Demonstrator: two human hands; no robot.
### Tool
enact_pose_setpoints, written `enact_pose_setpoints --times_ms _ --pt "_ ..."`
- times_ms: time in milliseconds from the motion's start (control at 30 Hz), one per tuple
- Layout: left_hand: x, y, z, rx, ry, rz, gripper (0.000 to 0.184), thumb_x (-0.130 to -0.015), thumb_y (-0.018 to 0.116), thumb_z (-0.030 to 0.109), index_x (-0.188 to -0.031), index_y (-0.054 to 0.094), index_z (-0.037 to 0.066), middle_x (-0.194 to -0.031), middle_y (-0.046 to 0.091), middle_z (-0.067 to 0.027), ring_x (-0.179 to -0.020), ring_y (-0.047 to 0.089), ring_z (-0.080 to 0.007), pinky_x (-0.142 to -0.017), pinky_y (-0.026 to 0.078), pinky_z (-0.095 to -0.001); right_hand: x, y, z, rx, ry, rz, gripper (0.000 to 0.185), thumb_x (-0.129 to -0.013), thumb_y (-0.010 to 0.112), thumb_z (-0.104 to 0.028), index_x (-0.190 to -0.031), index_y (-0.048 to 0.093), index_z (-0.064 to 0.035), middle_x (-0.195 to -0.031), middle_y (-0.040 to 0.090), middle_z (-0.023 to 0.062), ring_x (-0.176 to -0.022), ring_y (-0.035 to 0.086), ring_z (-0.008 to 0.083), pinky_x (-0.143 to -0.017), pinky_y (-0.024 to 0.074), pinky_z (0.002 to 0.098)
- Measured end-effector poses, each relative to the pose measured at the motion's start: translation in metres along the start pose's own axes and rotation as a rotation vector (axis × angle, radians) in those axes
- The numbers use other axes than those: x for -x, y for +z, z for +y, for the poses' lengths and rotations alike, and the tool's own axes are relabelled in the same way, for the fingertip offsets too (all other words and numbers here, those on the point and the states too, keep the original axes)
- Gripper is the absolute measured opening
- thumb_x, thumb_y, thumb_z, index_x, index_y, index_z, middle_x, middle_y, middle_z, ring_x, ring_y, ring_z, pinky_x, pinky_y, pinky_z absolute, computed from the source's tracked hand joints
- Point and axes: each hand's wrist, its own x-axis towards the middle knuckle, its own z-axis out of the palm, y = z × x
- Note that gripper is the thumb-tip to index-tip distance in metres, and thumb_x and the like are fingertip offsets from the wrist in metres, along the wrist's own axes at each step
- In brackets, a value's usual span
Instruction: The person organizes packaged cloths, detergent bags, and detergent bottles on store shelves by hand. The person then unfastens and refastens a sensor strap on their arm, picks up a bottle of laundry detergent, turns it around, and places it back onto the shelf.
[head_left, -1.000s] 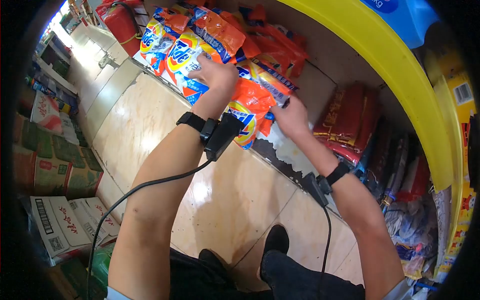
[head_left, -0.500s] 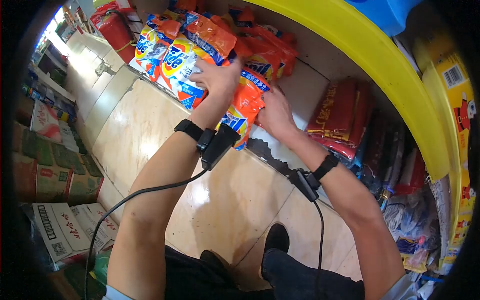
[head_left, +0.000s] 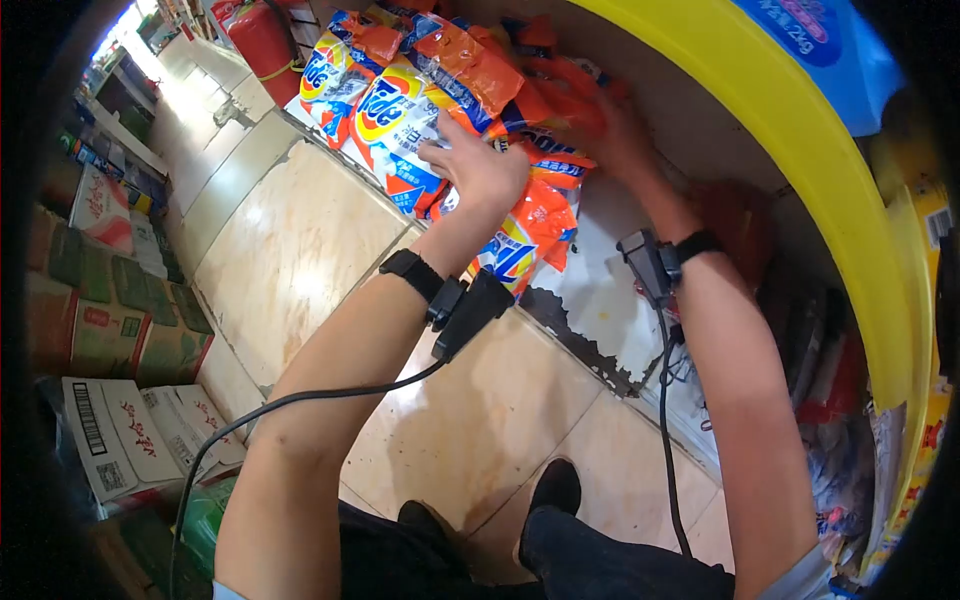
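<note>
Several orange, white and blue bags of Tide laundry detergent (head_left: 395, 125) stand bunched together on a low white tiled ledge. My left hand (head_left: 480, 165) lies against the front of these bags with its fingers spread. Under its wrist, a further detergent bag (head_left: 545, 205) leans at the ledge's edge. My right hand (head_left: 625, 145) reaches deeper, beside the orange bags at the back (head_left: 565, 95). Shadow and packaging hide its fingertips, so its grip does not show. Each wrist wears a black strap with a small cabled device.
A yellow curved shelf edge (head_left: 800, 130) arches over the ledge at right. Beyond the bags stands a red fire extinguisher (head_left: 262, 50). Cartons (head_left: 125, 435) are stacked along the left side. Dark red packages (head_left: 740, 215) lie behind my right forearm.
My right hand has left the front detergent bag and moved up and back toward the rear bags. My left hand stays on the front bags; the view has shifted slightly.
</note>
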Motion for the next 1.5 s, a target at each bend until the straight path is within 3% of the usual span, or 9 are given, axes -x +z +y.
enact_pose_setpoints --times_ms 133,333,500,567,833,900,1000,1100,1500 --pt "0.007 -0.013 -0.003 0.047 0.049 -0.038 0.107 -0.078 0.079 0.044 -0.141 0.015 -0.014 -0.138 0.017 -0.0402 -0.131 0.030 -0.0515 -0.112 0.030 -0.0494 -0.003 0.025 0.008 0.182 -0.097 0.040 0.074 -0.070 0.083 -0.050 -0.131 0.060 -0.0149 -0.119 0.066 0.0179 -0.106 0.065 0.0348 -0.089 0.0521 0.0457" --pt "0.046 -0.062 -0.028 -0.349 0.063 -0.383 0.126 -0.070 0.082 0.059 -0.139 0.014 -0.021 -0.134 0.031 -0.0373 -0.131 0.034 -0.0477 -0.112 0.031 -0.0483 -0.001 0.028 0.021 0.082 0.022 -0.160 0.071 -0.070 0.083 -0.047 -0.130 0.062 -0.0149 -0.111 0.070 0.0146 -0.100 0.068 0.0325 -0.087 0.0531 0.0434" --pt "0.081 -0.066 -0.065 -0.572 0.337 -0.504 0.137 -0.067 0.084 0.058 -0.142 0.003 -0.022 -0.144 0.017 -0.0451 -0.140 0.019 -0.0536 -0.118 0.022 -0.0472 0.019 0.002 0.002 -0.044 0.441 -0.402 0.061 -0.075 0.082 -0.042 -0.125 0.065 -0.0106 -0.112 0.069 0.0175 -0.098 0.069 0.0295 -0.083 0.0530 0.0405" --pt "0.089 -0.052 -0.061 -0.627 0.282 -0.467 0.135 -0.068 0.086 0.049 -0.144 -0.002 -0.022 -0.146 0.002 -0.0519 -0.142 0.005 -0.0610 -0.120 0.012 -0.0531 0.024 0.001 0.008 -0.089 0.386 -0.394 0.057 -0.077 0.081 -0.040 -0.122 0.066 -0.0088 -0.110 0.070 0.0179 -0.096 0.069 0.0285 -0.081 0.0529 0.0395" --pt "0.092 -0.024 -0.062 -0.462 0.329 -0.328 0.122 -0.077 0.083 0.035 -0.147 -0.003 -0.017 -0.144 -0.003 -0.0530 -0.141 0.000 -0.0626 -0.119 0.006 -0.0577 0.012 -0.011 0.022 -0.346 0.033 -0.261 0.046 -0.084 0.076 -0.038 -0.113 0.068 -0.0026 -0.100 0.070 0.0163 -0.086 0.066 0.0244 -0.077 0.0519 0.0347" --pt "0.092 -0.026 -0.063 -0.412 0.329 -0.332 0.121 -0.077 0.082 0.032 -0.148 -0.004 -0.015 -0.145 -0.004 -0.0521 -0.141 0.000 -0.0630 -0.119 0.008 -0.0580 -0.005 -0.028 0.020 -0.617 0.557 -0.302 0.047 -0.089 0.071 -0.037 -0.121 0.064 -0.0034 -0.104 0.070 0.0144 -0.087 0.067 0.0250 -0.081 0.0517 0.0369" --pt "0.091 -0.023 -0.072 -0.381 0.369 -0.280 0.126 -0.074 0.085 0.027 -0.150 -0.007 -0.010 -0.146 -0.007 -0.0501 -0.142 0.002 -0.0620 -0.118 0.016 -0.0540 -0.029 0.007 0.088 0.030 0.412 0.150 0.058 -0.089 0.070 -0.036 -0.135 0.054 -0.0056 -0.118 0.067 0.0155 -0.103 0.066 0.0264 -0.091 0.0505 0.0396" --pt "0.091 -0.022 -0.071 -0.436 0.340 -0.299 0.125 -0.074 0.085 0.027 -0.150 -0.007 -0.010 -0.146 -0.007 -0.0500 -0.141 0.002 -0.0637 -0.118 0.016 -0.0566 -0.048 0.032 0.115 -0.069 0.014 -0.054 0.064 -0.084 0.074 -0.038 -0.133 0.055 -0.0015 -0.131 0.059 0.0242 -0.121 0.058 0.0355 -0.102 0.0466 0.0436" --pt "0.090 -0.028 -0.063 -0.433 0.297 -0.356 0.123 -0.074 0.085 0.025 -0.149 -0.005 -0.012 -0.146 -0.005 -0.0499 -0.139 0.004 -0.0652 -0.117 0.016 -0.0593 -0.050 0.027 0.091 -0.211 0.198 -0.339 0.083 -0.076 0.080 -0.036 -0.144 0.044 -0.0055 -0.141 0.052 0.0234 -0.130 0.052 0.0361 -0.108 0.0417 0.0428"
